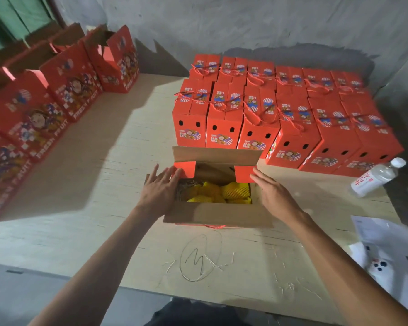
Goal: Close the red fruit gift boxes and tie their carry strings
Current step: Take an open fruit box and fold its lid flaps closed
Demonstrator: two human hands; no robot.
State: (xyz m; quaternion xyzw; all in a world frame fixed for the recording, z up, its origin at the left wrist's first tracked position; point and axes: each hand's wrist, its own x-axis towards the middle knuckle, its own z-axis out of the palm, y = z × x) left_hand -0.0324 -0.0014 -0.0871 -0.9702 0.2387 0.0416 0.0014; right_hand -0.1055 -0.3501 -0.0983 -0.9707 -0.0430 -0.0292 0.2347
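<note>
Head view: the left hand (pixel 159 184), fingers straight, presses the left side flap (pixel 185 170) of the open box (pixel 218 214) mid-table; the right hand (pixel 272 191), also flat, pushes the right side flap (pixel 245 174); best fold both flaps level over the netted fruit (pixel 222 192) together

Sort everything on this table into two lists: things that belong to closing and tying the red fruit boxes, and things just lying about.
Job: open red cardboard box holding yellow net-wrapped fruit; left hand; right hand; closed, tied red boxes; unclosed red boxes.

Lying about: clear plastic water bottle; white papers; white phone.
</note>
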